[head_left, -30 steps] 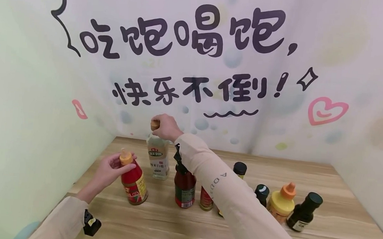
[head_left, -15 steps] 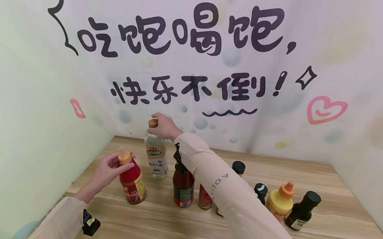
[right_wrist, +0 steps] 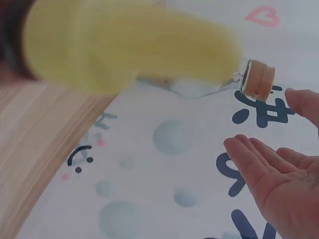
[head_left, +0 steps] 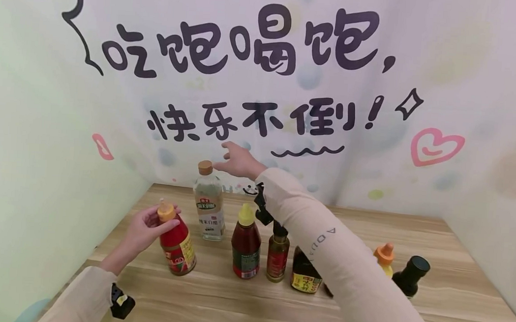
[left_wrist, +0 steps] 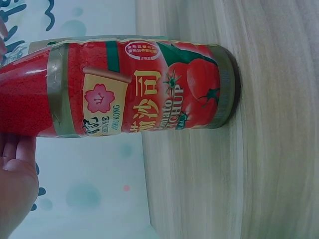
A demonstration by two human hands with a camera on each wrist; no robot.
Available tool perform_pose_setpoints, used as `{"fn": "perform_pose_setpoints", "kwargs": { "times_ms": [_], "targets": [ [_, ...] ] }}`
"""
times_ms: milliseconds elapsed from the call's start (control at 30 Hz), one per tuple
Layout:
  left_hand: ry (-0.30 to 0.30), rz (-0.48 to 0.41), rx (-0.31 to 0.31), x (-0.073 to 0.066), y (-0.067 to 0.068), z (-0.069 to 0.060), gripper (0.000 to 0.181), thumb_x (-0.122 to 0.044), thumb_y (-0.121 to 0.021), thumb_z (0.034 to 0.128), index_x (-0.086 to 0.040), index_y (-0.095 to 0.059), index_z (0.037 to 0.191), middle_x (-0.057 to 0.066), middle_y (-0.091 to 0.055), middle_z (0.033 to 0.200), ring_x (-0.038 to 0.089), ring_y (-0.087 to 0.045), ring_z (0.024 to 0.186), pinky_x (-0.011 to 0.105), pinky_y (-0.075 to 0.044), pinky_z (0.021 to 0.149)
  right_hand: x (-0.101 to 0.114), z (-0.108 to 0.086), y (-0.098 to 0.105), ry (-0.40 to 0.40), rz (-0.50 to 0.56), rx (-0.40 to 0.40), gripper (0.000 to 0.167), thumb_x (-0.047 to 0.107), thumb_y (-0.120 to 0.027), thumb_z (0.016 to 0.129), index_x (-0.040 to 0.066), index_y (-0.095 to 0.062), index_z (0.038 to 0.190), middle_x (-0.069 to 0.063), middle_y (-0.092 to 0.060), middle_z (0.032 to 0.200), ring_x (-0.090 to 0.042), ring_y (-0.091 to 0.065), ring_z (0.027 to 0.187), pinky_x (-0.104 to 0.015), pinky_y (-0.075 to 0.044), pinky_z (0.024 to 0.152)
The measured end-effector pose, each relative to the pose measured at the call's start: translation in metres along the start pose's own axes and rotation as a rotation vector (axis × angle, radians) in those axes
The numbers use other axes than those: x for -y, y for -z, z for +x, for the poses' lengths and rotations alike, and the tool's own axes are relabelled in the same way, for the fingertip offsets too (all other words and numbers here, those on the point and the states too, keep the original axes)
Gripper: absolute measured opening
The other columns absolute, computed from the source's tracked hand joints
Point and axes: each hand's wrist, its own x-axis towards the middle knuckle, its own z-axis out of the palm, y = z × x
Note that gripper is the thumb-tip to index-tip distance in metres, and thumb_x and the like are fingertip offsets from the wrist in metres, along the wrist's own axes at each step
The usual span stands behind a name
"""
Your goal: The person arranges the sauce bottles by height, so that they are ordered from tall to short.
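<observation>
In the head view my left hand (head_left: 146,228) grips the neck of a red ketchup bottle (head_left: 176,247) that stands upright at the left; its tomato label (left_wrist: 149,84) fills much of the left wrist view. My right hand (head_left: 242,161) hangs in the air just right of the orange-brown cap of a clear bottle (head_left: 210,217), thumb and fingers spread and holding nothing. The right wrist view shows that hand (right_wrist: 284,184) apart from the cap (right_wrist: 257,80). A blurred yellow nozzle (right_wrist: 149,42) fills that view's upper left.
Right of the ketchup stand a dark red bottle with a yellow nozzle (head_left: 246,244), a slim red-labelled bottle (head_left: 277,258) and a dark bottle with a yellow label (head_left: 306,277). Farther right, partly behind my right sleeve, are an orange-nozzled bottle (head_left: 384,255) and a black-capped bottle (head_left: 411,274).
My right hand has let go of the clear bottle's cap and moved off to the right, its fingers spreading. The clear bottle stays standing. My left hand keeps its grip on the ketchup bottle.
</observation>
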Motion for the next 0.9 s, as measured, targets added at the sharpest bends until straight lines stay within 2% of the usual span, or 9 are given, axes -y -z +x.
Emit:
{"fn": "perform_pose_setpoints", "kwargs": {
  "times_ms": [33,167,200,267,367,467,567,633,900],
  "targets": [
    [-0.032,-0.036,0.002,0.011,0.001,0.002,0.041,-0.018,-0.061,0.0841,0.002,-0.052,0.118,0.007,-0.06,0.113,0.011,-0.057,0.095,0.021,-0.047,0.076,-0.002,-0.002,0.003,0.006,-0.009,0.003,0.066,0.024,-0.056,0.087,0.006,-0.021,0.139,-0.016,-0.041,0.132,-0.023,-0.042,0.118,-0.031,-0.039,0.092],
    [-0.04,-0.042,-0.009,0.015,0.001,0.002,0.039,-0.018,-0.061,0.0842,0.001,-0.053,0.118,0.009,-0.06,0.113,0.013,-0.057,0.095,0.021,-0.047,0.076,-0.009,-0.012,0.015,0.003,-0.027,0.014,0.064,0.024,-0.057,0.087,0.007,-0.023,0.139,-0.014,-0.045,0.129,-0.022,-0.045,0.115,-0.031,-0.041,0.089],
    [-0.038,-0.045,-0.014,0.012,0.0,0.002,0.039,-0.017,-0.061,0.0842,0.001,-0.053,0.118,0.008,-0.06,0.112,0.011,-0.057,0.094,0.02,-0.047,0.076,-0.011,-0.016,0.018,0.001,-0.03,0.017,0.063,0.024,-0.057,0.087,0.007,-0.024,0.138,-0.013,-0.046,0.128,-0.022,-0.046,0.114,-0.031,-0.042,0.088],
    [0.031,0.033,-0.041,-0.024,-0.005,-0.005,0.04,-0.016,-0.061,0.0844,0.005,-0.051,0.117,0.008,-0.061,0.11,0.007,-0.057,0.092,0.018,-0.047,0.075,-0.015,-0.022,0.023,-0.001,-0.032,0.031,0.062,0.024,-0.057,0.086,0.008,-0.026,0.138,-0.012,-0.046,0.127,-0.021,-0.047,0.112,-0.031,-0.043,0.086],
    [0.035,0.019,-0.046,-0.027,-0.006,-0.006,0.04,-0.016,-0.061,0.0843,0.006,-0.051,0.116,0.007,-0.061,0.109,0.004,-0.057,0.09,0.016,-0.046,0.074,-0.024,-0.03,0.029,0.014,-0.02,0.056,0.059,0.023,-0.057,0.086,0.008,-0.03,0.136,-0.012,-0.047,0.127,-0.021,-0.048,0.112,-0.03,-0.044,0.086],
    [-0.039,-0.074,-0.012,0.015,0.0,0.002,0.039,-0.019,-0.062,0.0836,-0.001,-0.054,0.117,0.007,-0.06,0.112,0.008,-0.057,0.093,0.019,-0.047,0.074,-0.034,-0.04,0.036,0.052,-0.012,0.086,0.056,0.023,-0.057,0.087,0.007,-0.033,0.135,-0.012,-0.047,0.127,-0.021,-0.049,0.112,-0.03,-0.043,0.086],
    [-0.064,-0.099,0.001,0.038,0.005,0.007,0.04,-0.02,-0.063,0.0828,-0.005,-0.054,0.119,0.006,-0.06,0.113,0.014,-0.057,0.095,0.022,-0.047,0.075,-0.044,-0.052,0.041,0.091,-0.015,0.103,0.051,0.023,-0.057,0.087,0.006,-0.039,0.131,-0.011,-0.049,0.125,-0.022,-0.05,0.109,-0.031,-0.044,0.086],
    [-0.042,-0.065,-0.022,0.038,0.005,0.006,0.042,-0.019,-0.064,0.0819,-0.005,-0.053,0.12,0.006,-0.06,0.113,0.015,-0.057,0.095,0.021,-0.048,0.073,-0.052,-0.059,0.042,0.122,-0.003,0.106,0.045,0.021,-0.057,0.087,0.005,-0.045,0.126,-0.012,-0.052,0.121,-0.022,-0.052,0.107,-0.031,-0.044,0.085],
    [-0.039,-0.055,-0.024,0.081,0.013,0.012,0.043,-0.014,-0.063,0.0828,-0.006,-0.05,0.124,0.005,-0.058,0.116,0.016,-0.056,0.099,0.024,-0.048,0.075,-0.093,-0.084,0.044,0.135,0.06,0.107,0.027,0.018,-0.058,0.086,0.003,-0.059,0.109,-0.008,-0.06,0.107,-0.019,-0.057,0.097,-0.029,-0.047,0.08]
  ]
}}
